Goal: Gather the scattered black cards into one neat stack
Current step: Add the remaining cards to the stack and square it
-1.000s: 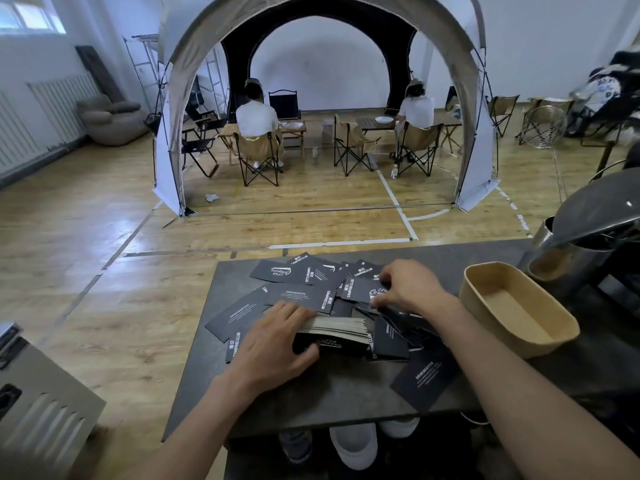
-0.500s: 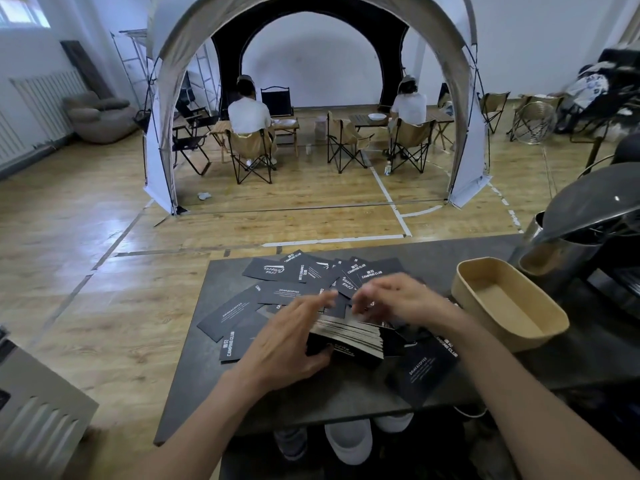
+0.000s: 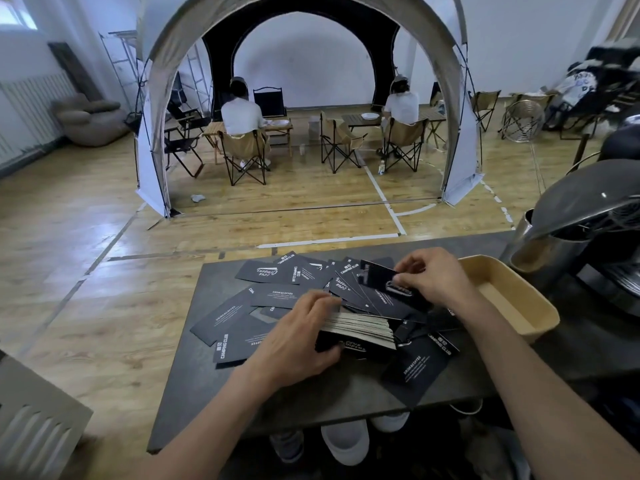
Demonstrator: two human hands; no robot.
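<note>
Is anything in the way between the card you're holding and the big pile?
Nothing visible blocks it. The right grip pinches one black paper card in the air just beyond the thick stack of black cards that the left grip holds. Only loose flat cards lie between.

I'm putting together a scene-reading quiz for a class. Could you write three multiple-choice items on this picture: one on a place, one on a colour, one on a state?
1. Where does the tan tray stand?
A. left of the cards
B. right of the cards
C. on the floor

2. What colour is the print on the cards?
A. white
B. red
C. yellow

3. What is the right hand doing?
A. lying flat and empty
B. pinching one card
C. holding the tray

Answers:
1. B, the tray sits on the table to the right of the cards.
2. A, the lettering reads white on black.
3. B, its fingers pinch one card lifted above the rest.
</note>
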